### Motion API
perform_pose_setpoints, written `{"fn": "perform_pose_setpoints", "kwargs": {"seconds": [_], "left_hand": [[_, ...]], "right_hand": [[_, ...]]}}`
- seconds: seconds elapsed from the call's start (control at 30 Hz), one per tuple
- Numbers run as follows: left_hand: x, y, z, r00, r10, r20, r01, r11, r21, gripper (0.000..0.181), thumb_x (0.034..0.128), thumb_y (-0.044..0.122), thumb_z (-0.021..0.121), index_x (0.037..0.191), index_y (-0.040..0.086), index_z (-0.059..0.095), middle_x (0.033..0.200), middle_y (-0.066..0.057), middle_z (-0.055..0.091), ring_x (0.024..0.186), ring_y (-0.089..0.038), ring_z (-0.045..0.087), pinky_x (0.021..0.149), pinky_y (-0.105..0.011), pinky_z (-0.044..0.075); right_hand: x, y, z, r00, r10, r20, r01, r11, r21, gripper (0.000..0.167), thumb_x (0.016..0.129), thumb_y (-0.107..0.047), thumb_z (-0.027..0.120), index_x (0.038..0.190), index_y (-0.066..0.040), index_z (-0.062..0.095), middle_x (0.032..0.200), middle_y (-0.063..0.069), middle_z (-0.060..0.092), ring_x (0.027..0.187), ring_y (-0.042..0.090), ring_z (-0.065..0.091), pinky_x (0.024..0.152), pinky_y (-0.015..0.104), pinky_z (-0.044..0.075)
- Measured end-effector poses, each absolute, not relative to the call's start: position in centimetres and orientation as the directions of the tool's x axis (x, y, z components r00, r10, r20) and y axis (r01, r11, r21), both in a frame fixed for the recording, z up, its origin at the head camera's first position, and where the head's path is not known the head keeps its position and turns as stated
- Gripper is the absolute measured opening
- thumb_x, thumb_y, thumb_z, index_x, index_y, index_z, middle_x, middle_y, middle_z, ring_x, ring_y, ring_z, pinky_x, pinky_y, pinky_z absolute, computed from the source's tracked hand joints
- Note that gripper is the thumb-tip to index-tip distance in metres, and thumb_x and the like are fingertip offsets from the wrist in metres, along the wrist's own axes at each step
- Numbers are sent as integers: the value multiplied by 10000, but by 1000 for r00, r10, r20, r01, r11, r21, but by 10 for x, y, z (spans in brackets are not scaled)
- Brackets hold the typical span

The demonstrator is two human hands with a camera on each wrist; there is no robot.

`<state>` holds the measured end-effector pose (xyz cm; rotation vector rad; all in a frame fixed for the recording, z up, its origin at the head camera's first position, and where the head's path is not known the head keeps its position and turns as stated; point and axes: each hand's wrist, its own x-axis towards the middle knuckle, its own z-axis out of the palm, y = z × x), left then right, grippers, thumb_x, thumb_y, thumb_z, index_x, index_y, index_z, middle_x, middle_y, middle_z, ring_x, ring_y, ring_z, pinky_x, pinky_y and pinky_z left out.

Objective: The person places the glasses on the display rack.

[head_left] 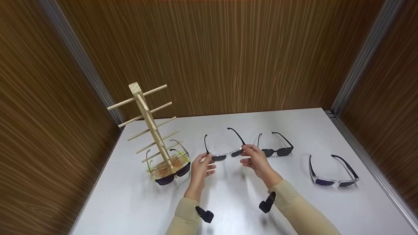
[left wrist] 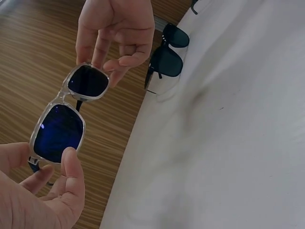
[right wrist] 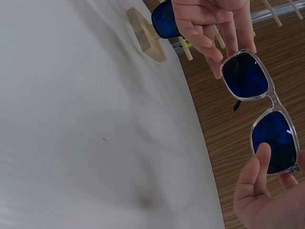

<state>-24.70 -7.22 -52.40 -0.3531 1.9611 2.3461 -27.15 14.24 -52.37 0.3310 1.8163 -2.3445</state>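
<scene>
Sunglasses with a clear frame, dark blue lenses and black temples (head_left: 219, 157) are held above the table between both hands, temples pointing away from the body. The left hand (head_left: 200, 169) pinches one outer corner of the frame by the hinge; the right hand (head_left: 258, 160) pinches the other corner. In the left wrist view the lenses (left wrist: 59, 132) face the camera, and the right hand (left wrist: 116, 33) grips the far end. The right wrist view shows the left hand (right wrist: 214, 24) at the upper corner and the right hand (right wrist: 274, 202) at the lower one.
A wooden rack with several pegs (head_left: 151, 125) stands at the left, glasses on its lower pegs (head_left: 165, 179). Black sunglasses (head_left: 284, 151) lie behind the right hand, and clear-framed ones (head_left: 325, 182) lie at the right on the white table (head_left: 235, 209). Wood-grain panels (head_left: 228, 58) enclose the table.
</scene>
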Motion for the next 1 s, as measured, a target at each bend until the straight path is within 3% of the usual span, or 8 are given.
{"fn": "perform_pose_setpoints", "kwargs": {"seconds": [0.27, 0.53, 0.77, 1.0], "left_hand": [[-238, -81, -513, -981, -58, -183, -171, -166, 971, 414, 898, 295, 628, 1203, 25, 558, 980, -206, 648, 802, -322, 651, 629, -345, 554], [-226, -86, -498, -988, -34, -151, -144, -155, 977, 395, 892, 277, 638, 1176, 11, 568, 943, -195, 663, 708, -232, 656, 593, -322, 546], [-218, -89, -489, -992, -28, -119, -115, -133, 984, 373, 883, 282, 648, 1142, 22, 584, 902, -163, 675, 691, -215, 654, 563, -284, 534], [-208, -90, -477, -997, -3, -72, -72, -103, 992, 352, 876, 259, 659, 1111, 8, 581, 853, -111, 688, 675, -230, 658, 548, -285, 531]], "right_hand": [[-262, 142, -509, -971, -15, -240, 235, -272, -933, 299, 922, -231, 590, 1138, -34, 530, 953, 140, 580, 596, 173, 610, 564, 258, 507], [-256, 144, -499, -975, -56, -214, 221, -281, -934, 415, 919, -228, 599, 1215, 34, 470, 927, 123, 582, 596, 162, 610, 568, 251, 505], [-249, 145, -491, -980, -73, -184, 198, -313, -929, 217, 917, -209, 603, 1071, -60, 564, 905, 110, 597, 615, 172, 614, 589, 261, 509], [-244, 147, -483, -982, -103, -159, 184, -326, -927, 191, 912, -221, 614, 1029, -73, 586, 921, 126, 591, 639, 188, 615, 617, 275, 515]]}}
